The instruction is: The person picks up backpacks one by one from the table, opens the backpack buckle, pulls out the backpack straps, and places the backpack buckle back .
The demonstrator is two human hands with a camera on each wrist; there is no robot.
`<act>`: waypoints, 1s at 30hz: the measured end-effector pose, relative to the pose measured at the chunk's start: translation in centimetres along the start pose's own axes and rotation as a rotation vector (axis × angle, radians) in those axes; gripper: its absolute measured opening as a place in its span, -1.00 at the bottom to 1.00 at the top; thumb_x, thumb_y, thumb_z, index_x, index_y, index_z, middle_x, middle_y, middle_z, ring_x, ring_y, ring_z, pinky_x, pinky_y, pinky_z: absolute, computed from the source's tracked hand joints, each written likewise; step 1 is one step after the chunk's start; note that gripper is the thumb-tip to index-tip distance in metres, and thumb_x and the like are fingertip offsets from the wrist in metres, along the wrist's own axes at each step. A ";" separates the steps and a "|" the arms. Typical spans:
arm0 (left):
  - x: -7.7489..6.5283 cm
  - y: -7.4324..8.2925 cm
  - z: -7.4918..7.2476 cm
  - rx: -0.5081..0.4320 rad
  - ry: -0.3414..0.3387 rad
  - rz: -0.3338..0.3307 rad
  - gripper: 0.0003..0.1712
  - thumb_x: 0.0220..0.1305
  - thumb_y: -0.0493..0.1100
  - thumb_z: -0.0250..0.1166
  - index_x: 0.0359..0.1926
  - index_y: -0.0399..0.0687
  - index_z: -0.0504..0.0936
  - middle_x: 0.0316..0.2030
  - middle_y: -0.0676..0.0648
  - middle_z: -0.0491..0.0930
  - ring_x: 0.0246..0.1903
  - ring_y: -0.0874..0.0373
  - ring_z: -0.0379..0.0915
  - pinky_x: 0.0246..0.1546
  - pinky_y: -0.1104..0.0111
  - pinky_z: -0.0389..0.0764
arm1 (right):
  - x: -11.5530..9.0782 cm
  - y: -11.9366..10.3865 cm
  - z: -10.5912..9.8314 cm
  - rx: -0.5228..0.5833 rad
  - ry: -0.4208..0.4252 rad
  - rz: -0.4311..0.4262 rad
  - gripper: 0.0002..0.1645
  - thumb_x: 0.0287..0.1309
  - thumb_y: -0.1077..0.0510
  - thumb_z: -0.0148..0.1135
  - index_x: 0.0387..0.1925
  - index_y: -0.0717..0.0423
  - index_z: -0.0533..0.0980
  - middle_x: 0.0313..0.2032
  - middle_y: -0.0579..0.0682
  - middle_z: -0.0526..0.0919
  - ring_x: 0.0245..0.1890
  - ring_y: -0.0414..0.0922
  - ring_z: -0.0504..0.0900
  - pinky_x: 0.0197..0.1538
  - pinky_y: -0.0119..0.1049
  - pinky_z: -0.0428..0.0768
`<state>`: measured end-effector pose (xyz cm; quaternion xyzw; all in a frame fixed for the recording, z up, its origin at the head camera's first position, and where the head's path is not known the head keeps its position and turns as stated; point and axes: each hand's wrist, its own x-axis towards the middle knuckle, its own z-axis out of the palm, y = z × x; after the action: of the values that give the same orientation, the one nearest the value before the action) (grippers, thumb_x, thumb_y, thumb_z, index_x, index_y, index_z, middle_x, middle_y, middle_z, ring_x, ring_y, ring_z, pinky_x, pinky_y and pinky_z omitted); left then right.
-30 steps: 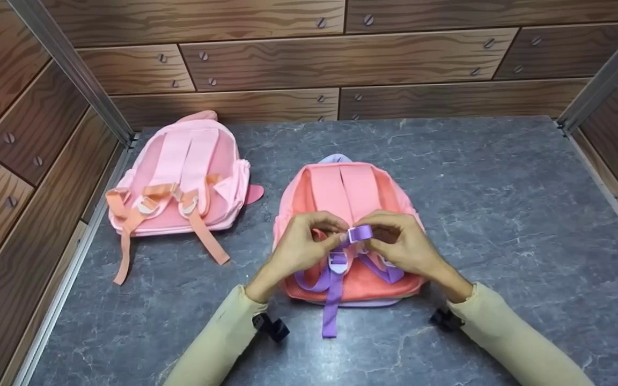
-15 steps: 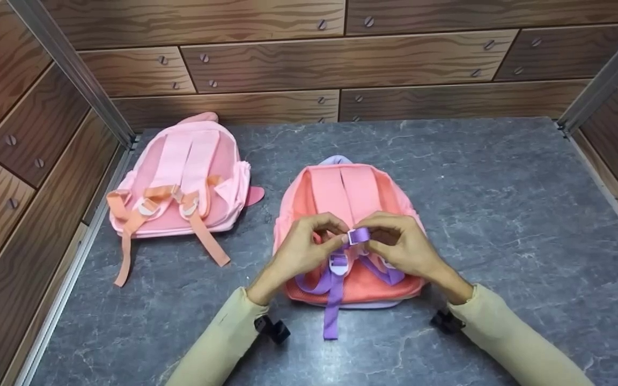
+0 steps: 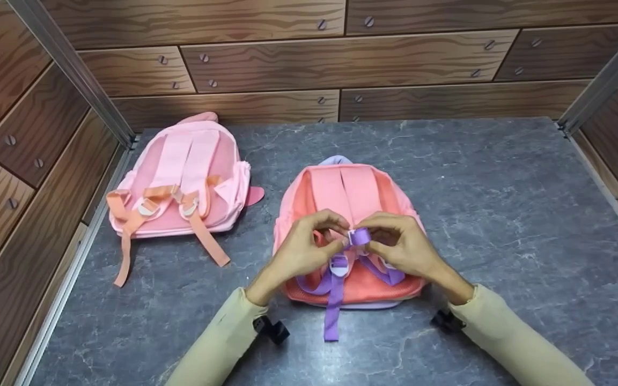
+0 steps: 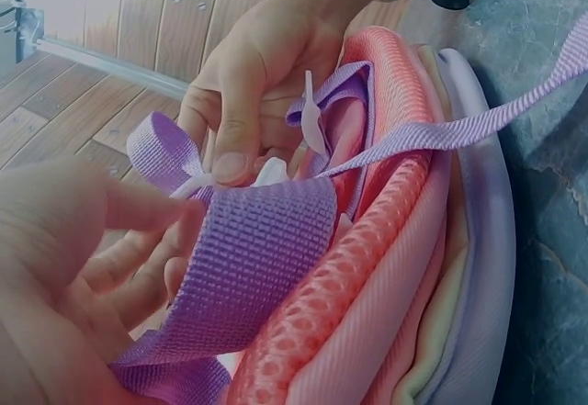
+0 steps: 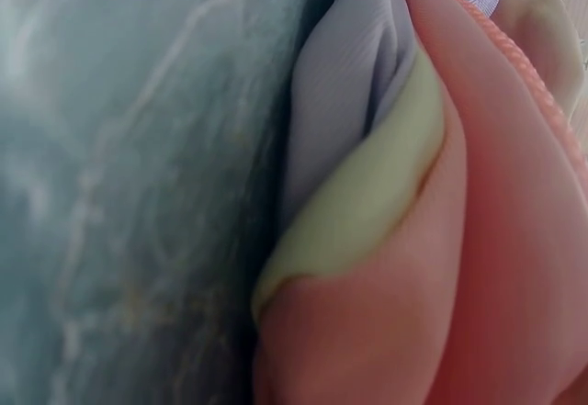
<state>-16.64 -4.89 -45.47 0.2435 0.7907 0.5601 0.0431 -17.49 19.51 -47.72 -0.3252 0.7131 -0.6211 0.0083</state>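
Note:
A coral-pink backpack (image 3: 360,187) lies on the table with its shoulder straps facing up. Over its lower half, my left hand (image 3: 303,244) pinches a small white strap buckle (image 3: 351,237) between thumb and fingers. Facing it, my right hand (image 3: 408,244) pinches the purple webbing strap (image 3: 361,236), which makes a small loop at the buckle. The left wrist view shows both hands close together, with wide purple webbing (image 4: 253,249) running down beside the left fingers. Another white buckle (image 3: 339,264) sits below, its loose strap end hanging toward me. The right wrist view mostly shows the backpack's side (image 5: 367,331).
A light pink backpack (image 3: 199,155) with orange straps (image 3: 208,240) lies at the left, also straps up. Wood-patterned walls (image 3: 309,64) and metal posts bound the grey marbled table (image 3: 502,214). Each wrist carries a black camera (image 3: 271,328).
The purple loop at the buckle has bulged and turned slightly between the fingers. Both hands stay almost in place, and neither backpack has moved noticeably.

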 end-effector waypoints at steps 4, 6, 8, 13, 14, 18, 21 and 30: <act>0.0 -0.2 0.0 0.023 -0.017 0.051 -0.67 0.23 -0.31 0.54 0.02 -0.12 0.73 -0.11 -0.02 0.80 -0.21 0.02 0.66 -0.19 0.34 0.61 | 0.0 -0.1 0.0 0.021 -0.001 0.022 -0.58 0.17 0.60 0.33 0.06 0.37 0.70 -0.08 0.13 0.77 -0.11 -0.13 0.78 0.00 -0.31 0.77; 0.0 -0.3 0.1 0.044 -0.009 0.079 -0.66 0.23 -0.29 0.56 0.02 -0.12 0.75 -0.11 -0.03 0.81 -0.15 -0.05 0.70 -0.14 0.32 0.61 | 0.0 -0.2 0.0 0.025 -0.003 0.032 -0.59 0.18 0.60 0.33 0.06 0.37 0.69 -0.07 0.13 0.77 -0.11 -0.13 0.79 0.00 -0.30 0.77; 0.0 -0.3 0.2 0.067 0.007 0.098 -0.68 0.25 -0.28 0.56 0.02 -0.12 0.77 -0.12 -0.04 0.82 -0.15 -0.08 0.71 -0.15 0.33 0.61 | 0.0 -0.3 0.0 0.021 -0.004 0.040 -0.56 0.18 0.62 0.30 0.07 0.36 0.69 -0.06 0.14 0.77 -0.10 -0.12 0.79 0.01 -0.30 0.77; 0.0 -0.4 0.4 0.117 0.037 0.112 -0.71 0.26 -0.27 0.55 0.01 -0.10 0.79 -0.15 -0.03 0.83 -0.20 -0.06 0.74 -0.26 0.39 0.55 | 0.0 -0.6 -0.3 -0.046 0.007 0.028 -0.51 0.16 0.60 0.32 0.11 0.29 0.70 -0.03 0.14 0.78 -0.07 -0.14 0.76 0.03 -0.33 0.74; -0.1 -0.4 0.4 0.121 0.037 0.111 -0.71 0.26 -0.27 0.55 0.01 -0.09 0.79 -0.15 -0.03 0.83 -0.20 -0.04 0.74 -0.28 0.40 0.55 | 0.0 -0.7 -0.4 -0.062 0.009 0.017 -0.53 0.18 0.57 0.34 0.11 0.29 0.70 -0.02 0.14 0.78 -0.07 -0.14 0.75 0.02 -0.33 0.74; -0.1 -0.4 0.4 0.132 0.028 0.103 -0.71 0.27 -0.28 0.54 0.01 -0.10 0.79 -0.14 -0.02 0.83 -0.18 0.02 0.77 -0.28 0.41 0.56 | 0.1 -1.0 -0.7 -0.084 0.011 -0.025 -0.60 0.21 0.54 0.37 0.08 0.31 0.70 -0.03 0.15 0.78 -0.07 -0.17 0.73 -0.04 -0.36 0.71; 0.0 -0.4 0.4 0.135 0.026 0.102 -0.71 0.27 -0.29 0.54 0.01 -0.10 0.80 -0.14 -0.01 0.83 -0.17 0.04 0.77 -0.27 0.39 0.58 | 0.2 -1.0 -0.9 -0.074 0.004 -0.043 -0.63 0.23 0.53 0.36 0.05 0.29 0.71 -0.05 0.14 0.78 -0.08 -0.15 0.72 -0.06 -0.37 0.70; 0.0 -0.4 0.4 0.132 0.027 0.087 -0.74 0.27 -0.28 0.54 -0.01 -0.09 0.80 -0.14 0.01 0.84 -0.16 0.06 0.77 -0.25 0.38 0.62 | 0.1 -1.2 -1.0 -0.057 0.012 0.010 -0.70 0.27 0.45 0.39 0.01 0.21 0.72 -0.10 0.12 0.79 -0.15 -0.08 0.71 -0.01 -0.35 0.71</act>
<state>-16.62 -4.63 -46.00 0.2725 0.8150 0.5113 -0.0083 -17.47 20.28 -46.38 -0.3179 0.7323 -0.6023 -0.0023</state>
